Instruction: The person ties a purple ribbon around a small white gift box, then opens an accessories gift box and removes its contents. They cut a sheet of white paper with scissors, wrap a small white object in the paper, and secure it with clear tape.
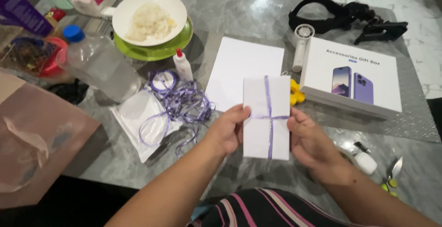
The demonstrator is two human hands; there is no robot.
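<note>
Both hands, left hand [229,130] and right hand [309,142], grip a flat white paper envelope [266,116] crossed by thin purple ribbon [269,116].

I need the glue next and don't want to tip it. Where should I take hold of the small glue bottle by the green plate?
Probably grip the glue bottle around its white body, below the red cap, coming from above on the near side. It leans a little, with the green plate right behind and loose purple ribbon at its foot. Both hands are holding the white envelope.
</note>
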